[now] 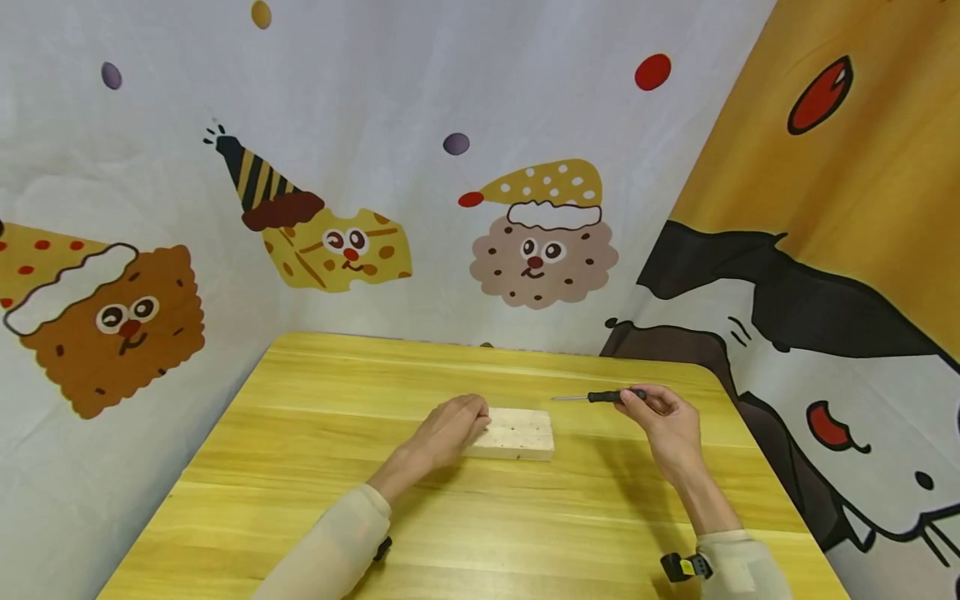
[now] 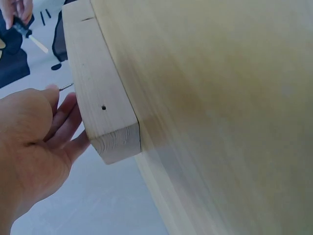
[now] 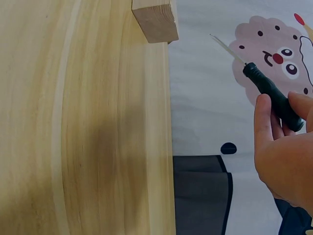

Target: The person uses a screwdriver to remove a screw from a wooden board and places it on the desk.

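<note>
A pale wooden block point(image 1: 519, 432) with small holes lies on the table. Over its left end is my left hand point(image 1: 453, 429), which pinches a thin screw point(image 2: 66, 86) between thumb and finger; the threaded shaft sticks out toward the block's upper face. Other fingers of that hand are against or close by the block's side. My right hand point(image 1: 667, 421) holds a screwdriver point(image 3: 271, 93) by its black handle, raised to the right of the block. The screwdriver's thin metal shaft points left and is apart from the block.
The yellow wood-grain table point(image 1: 330, 392) extends around the block. A printed cloth point(image 1: 420, 100) with cartoon figures hangs behind the table and on both sides. Each wrist wears a dark strap, the right one point(image 1: 684, 567) with a yellow patch.
</note>
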`<state>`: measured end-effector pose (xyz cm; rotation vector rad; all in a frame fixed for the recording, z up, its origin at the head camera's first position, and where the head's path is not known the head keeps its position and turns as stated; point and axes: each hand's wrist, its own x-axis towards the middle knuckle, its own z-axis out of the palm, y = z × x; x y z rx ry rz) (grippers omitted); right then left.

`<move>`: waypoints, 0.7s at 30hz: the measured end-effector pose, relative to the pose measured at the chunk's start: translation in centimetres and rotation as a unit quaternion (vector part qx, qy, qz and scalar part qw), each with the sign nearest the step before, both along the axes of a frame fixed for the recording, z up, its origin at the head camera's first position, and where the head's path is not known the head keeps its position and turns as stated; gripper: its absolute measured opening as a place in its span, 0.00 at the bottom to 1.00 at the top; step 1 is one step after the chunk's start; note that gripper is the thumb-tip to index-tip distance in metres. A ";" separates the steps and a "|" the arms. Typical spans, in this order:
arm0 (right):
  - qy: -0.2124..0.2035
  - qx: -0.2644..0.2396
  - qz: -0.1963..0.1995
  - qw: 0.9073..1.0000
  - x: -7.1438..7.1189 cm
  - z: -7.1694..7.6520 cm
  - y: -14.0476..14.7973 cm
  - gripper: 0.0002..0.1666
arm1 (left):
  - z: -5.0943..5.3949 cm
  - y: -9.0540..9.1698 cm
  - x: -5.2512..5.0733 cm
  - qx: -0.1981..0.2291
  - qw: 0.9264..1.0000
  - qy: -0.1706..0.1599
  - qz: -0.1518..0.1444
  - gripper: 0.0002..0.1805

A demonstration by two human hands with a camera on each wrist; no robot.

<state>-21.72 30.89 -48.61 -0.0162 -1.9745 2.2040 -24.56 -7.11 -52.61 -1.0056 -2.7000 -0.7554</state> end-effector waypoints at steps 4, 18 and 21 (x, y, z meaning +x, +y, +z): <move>-0.021 -0.001 -0.015 1.000 -0.1 -0.2 0.4 0.17 | 0.3 -0.6 -0.1 0.042 0.998 -0.046 -0.002 0.08; -0.117 0.014 -0.048 0.992 -0.6 -1.8 2.6 0.14 | 1.9 -4.2 -0.5 0.131 0.986 -0.102 0.026 0.05; -0.134 0.023 -0.050 0.989 -0.7 -2.1 3.0 0.17 | 2.1 -5.3 -0.6 0.132 0.985 -0.104 0.031 0.04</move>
